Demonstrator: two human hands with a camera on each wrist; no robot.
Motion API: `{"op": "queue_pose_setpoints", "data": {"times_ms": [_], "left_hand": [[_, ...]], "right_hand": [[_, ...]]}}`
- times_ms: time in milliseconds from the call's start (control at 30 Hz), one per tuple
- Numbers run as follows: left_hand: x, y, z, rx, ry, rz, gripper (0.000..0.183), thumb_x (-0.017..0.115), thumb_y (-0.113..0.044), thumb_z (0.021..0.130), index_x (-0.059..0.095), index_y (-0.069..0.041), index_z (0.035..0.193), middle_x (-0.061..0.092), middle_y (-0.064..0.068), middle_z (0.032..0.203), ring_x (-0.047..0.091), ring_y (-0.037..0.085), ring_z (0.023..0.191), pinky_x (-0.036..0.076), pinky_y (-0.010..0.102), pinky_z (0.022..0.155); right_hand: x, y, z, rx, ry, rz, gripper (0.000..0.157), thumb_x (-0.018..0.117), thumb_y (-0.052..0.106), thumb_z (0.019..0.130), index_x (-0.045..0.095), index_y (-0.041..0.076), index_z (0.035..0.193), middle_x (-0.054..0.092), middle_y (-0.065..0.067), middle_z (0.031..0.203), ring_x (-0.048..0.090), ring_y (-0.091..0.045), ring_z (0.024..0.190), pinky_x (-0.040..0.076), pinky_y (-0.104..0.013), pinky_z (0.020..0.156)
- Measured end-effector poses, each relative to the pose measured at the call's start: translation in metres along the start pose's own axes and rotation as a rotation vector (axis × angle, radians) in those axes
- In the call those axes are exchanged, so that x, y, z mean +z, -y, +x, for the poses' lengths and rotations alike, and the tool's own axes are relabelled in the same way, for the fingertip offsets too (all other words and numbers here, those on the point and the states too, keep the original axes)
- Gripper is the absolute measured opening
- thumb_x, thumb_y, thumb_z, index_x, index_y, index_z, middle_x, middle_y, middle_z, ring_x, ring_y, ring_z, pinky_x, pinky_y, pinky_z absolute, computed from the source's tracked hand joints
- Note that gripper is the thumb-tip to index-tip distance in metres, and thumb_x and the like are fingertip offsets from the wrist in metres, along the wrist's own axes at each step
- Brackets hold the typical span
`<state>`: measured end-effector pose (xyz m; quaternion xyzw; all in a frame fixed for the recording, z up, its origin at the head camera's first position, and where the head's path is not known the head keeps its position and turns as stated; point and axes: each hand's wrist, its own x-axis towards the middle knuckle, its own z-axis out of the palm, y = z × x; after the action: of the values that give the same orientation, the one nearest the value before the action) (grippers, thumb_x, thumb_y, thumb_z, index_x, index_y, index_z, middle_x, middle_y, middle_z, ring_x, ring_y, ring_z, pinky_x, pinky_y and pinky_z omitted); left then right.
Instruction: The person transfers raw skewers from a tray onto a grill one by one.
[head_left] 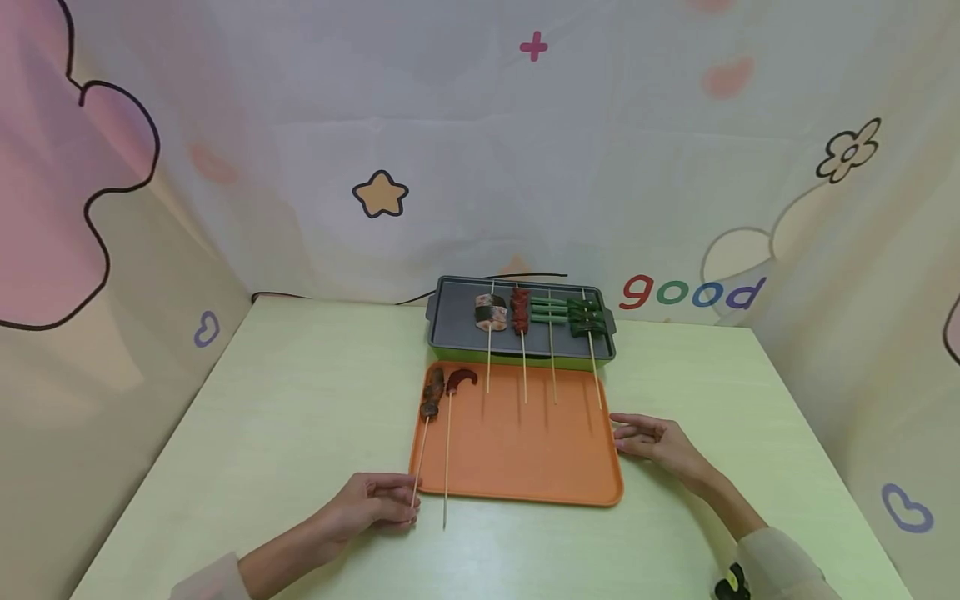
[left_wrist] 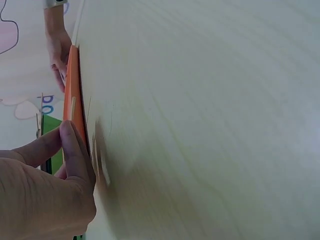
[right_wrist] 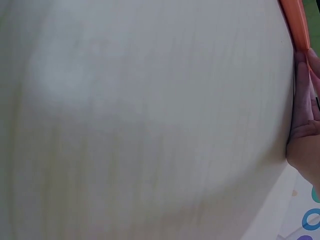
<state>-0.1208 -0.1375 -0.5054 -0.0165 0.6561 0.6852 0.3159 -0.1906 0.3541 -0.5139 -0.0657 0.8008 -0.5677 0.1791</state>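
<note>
In the head view, my left hand point(head_left: 375, 504) pinches the lower stick of a skewer of brown chunks point(head_left: 432, 396) at the near left corner of an orange tray point(head_left: 525, 442). The chunks lie at the tray's far left. Beside them is a skewer with a dark red curled piece point(head_left: 461, 380), its stick reaching over the tray's near rim. My right hand point(head_left: 663, 450) holds the tray's right edge by the fingertips. The right wrist view shows fingers point(right_wrist: 301, 95) of that hand right at the orange rim; part of this hand is cut off there.
Behind the tray stands a green box grill with a dark top point(head_left: 457, 321). Across it lie a banded pale skewer point(head_left: 491, 312), a red meat skewer point(head_left: 520, 311), a green bean skewer point(head_left: 550, 311) and a leafy green skewer point(head_left: 587, 317), sticks overhanging the tray. Printed curtains point(head_left: 450, 100) enclose the table.
</note>
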Motion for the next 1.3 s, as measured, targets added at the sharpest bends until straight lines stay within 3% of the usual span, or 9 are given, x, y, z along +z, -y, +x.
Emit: {"op": "queue_pose_setpoints", "data": {"times_ms": [300, 533, 733, 1033, 1300], "left_hand": [[-0.002, 0.003, -0.006, 0.002, -0.056, 0.001, 0.063, 0.072, -0.003, 0.089, 0.048, 0.009, 0.146, 0.072, 0.006, 0.109, 0.073, 0.012, 0.093, 0.06, 0.027, 0.086], [-0.011, -0.003, 0.001, 0.008, -0.108, -0.053, 0.061, 0.074, -0.004, 0.089, 0.052, 0.005, 0.145, 0.068, 0.003, 0.107, 0.073, 0.012, 0.095, 0.06, 0.028, 0.089], [-0.017, -0.018, 0.009, 0.021, -0.132, -0.101, 0.06, 0.072, -0.004, 0.091, 0.052, 0.003, 0.146, 0.071, 0.001, 0.106, 0.073, 0.01, 0.097, 0.06, 0.027, 0.088], [-0.019, -0.048, 0.024, 0.068, -0.141, -0.069, 0.059, 0.069, -0.005, 0.093, 0.05, -0.002, 0.149, 0.069, -0.002, 0.106, 0.072, 0.008, 0.099, 0.059, 0.025, 0.089], [-0.018, -0.073, 0.047, 0.082, -0.095, -0.041, 0.059, 0.067, -0.004, 0.095, 0.047, 0.0, 0.151, 0.066, 0.0, 0.107, 0.071, 0.01, 0.099, 0.058, 0.026, 0.091]], "right_hand": [[0.0, -0.001, -0.002, 0.002, -0.014, 0.002, 0.057, 0.068, 0.012, 0.098, 0.048, -0.01, 0.146, 0.073, -0.02, 0.121, 0.072, 0.0, 0.097, 0.057, -0.019, 0.082], [0.002, -0.004, -0.005, 0.029, -0.029, 0.014, 0.057, 0.068, 0.013, 0.098, 0.048, -0.008, 0.147, 0.073, -0.017, 0.121, 0.072, 0.0, 0.097, 0.056, -0.019, 0.081], [0.001, -0.005, -0.004, 0.006, -0.031, 0.018, 0.055, 0.067, 0.01, 0.099, 0.048, -0.008, 0.147, 0.073, -0.018, 0.121, 0.072, 0.0, 0.097, 0.057, -0.019, 0.081], [0.0, -0.003, -0.003, 0.002, -0.028, 0.007, 0.056, 0.067, 0.01, 0.098, 0.047, -0.008, 0.147, 0.072, -0.02, 0.121, 0.072, -0.001, 0.096, 0.057, -0.019, 0.08], [0.002, -0.002, 0.0, 0.008, -0.025, 0.011, 0.056, 0.067, 0.01, 0.098, 0.047, -0.008, 0.147, 0.069, -0.026, 0.125, 0.072, -0.001, 0.097, 0.057, -0.018, 0.083]]}}
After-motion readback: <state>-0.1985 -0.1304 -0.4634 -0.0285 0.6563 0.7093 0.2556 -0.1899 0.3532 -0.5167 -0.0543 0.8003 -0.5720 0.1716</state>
